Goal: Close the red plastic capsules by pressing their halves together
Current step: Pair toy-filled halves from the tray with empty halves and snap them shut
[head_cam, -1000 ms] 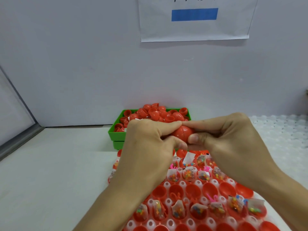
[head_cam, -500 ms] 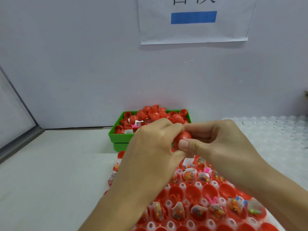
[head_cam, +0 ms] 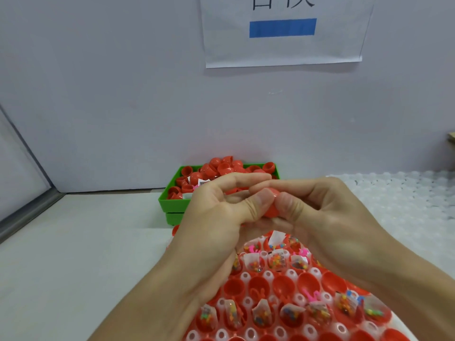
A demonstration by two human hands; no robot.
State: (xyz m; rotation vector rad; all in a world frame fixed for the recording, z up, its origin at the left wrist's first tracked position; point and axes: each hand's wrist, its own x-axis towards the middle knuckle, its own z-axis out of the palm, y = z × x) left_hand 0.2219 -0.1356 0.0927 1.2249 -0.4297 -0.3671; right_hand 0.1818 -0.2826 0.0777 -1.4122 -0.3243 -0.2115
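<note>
Red plastic capsule [head_cam: 270, 205] pinched between both hands above the near end of the red dimpled holding tray [head_cam: 283, 286].

The left hand [head_cam: 221, 212] and the right hand [head_cam: 327, 212] meet over that tray, fingers curled round the small round capsule; the left thumb [head_cam: 258, 203] and the right thumb [head_cam: 285, 205] press on its near face, side by side, while the forefingers arch over its top, and most of the capsule is hidden, so whether its halves have met cannot be told. In the tray below the hands, open red capsule halves sit in rows, some bare, some holding small clear packets of coloured beads [head_cam: 261, 313] or pink trinkets. Beyond the tray, near the pale wall, a green plastic bin [head_cam: 172, 205] is heaped with loose red capsule halves [head_cam: 221, 168]. To the tray's right lies a white bubbled sheet [head_cam: 406, 193].
</note>
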